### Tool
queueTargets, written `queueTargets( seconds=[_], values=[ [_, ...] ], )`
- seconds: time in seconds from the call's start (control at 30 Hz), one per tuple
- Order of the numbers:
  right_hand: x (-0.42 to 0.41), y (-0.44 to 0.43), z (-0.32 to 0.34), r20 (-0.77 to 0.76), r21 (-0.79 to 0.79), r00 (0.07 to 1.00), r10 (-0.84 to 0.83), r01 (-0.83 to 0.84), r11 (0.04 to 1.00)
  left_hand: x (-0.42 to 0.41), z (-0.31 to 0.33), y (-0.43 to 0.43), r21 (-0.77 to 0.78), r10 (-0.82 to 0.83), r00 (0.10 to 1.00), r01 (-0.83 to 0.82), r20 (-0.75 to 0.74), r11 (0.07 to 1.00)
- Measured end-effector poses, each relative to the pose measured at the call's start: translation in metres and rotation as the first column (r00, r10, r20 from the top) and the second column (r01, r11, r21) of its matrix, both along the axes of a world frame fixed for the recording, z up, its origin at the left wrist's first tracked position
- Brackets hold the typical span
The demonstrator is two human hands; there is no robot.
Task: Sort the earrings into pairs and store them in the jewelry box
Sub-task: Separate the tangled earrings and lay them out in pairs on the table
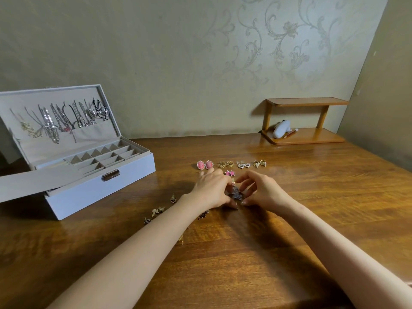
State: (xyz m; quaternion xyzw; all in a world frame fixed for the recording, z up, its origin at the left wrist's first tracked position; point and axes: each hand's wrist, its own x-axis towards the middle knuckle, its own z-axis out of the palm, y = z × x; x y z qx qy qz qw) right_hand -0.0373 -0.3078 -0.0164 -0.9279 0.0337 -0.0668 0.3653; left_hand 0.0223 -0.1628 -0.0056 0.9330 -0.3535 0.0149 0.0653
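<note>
Both hands meet mid-table over a purple earring [235,194].
- Left hand [211,188]: fingers curled over the purple earring and thumb under it, so it grips it.
- Right hand [260,190]: index and thumb arc round the same piece from the right. Can't tell if it actually pinches anything.
- A small gold bit [233,179] sits between the fingertips, too small to identify.

Sorted pairs lie in a row just beyond the hands, left to right: pink ovals [205,165], gold pair [225,164], pearl hearts [243,165], gold hearts [259,163]. Pink stars [229,173] lie nearer, just beyond the fingers.

Loose pieces are left of the left forearm: heart stud [173,199], gold piece [158,211], snake [146,220]. A dark one [203,215] sits near the wrist.

Box [100,192] is at far left on the table [245,253], with its lid [107,130] up and necklaces [60,119] hanging inside it. No earrings visible in the tray [100,158] compartments.

Shelf [305,121] is far right, with a white object [282,129] on its lower level.
</note>
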Motion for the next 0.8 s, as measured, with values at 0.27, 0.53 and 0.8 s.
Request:
queueTargets(
  seconds=[0.27, 0.53, 0.8],
  values=[
    [-0.002, 0.004, 0.004, 0.061, -0.003, 0.997, -0.045, 0.045, 0.999, 0.001, 0.004, 0.023, -0.123, 0.015, 1.0, -0.014, 0.007, 0.992],
    [0.007, 0.038, 0.012, 0.193, 0.017, 0.981, 0.019, -0.023, 1.0, 0.002, 0.008, 0.073, -0.266, 0.167, 0.985, -0.172, -0.042, 0.949],
    [0.033, 0.088, 0.005, 0.2, -0.048, 0.972, 0.122, -0.115, 0.992, 0.021, 0.011, 0.112, -0.224, 0.324, 0.944, -0.328, -0.057, 0.918]
  ],
)
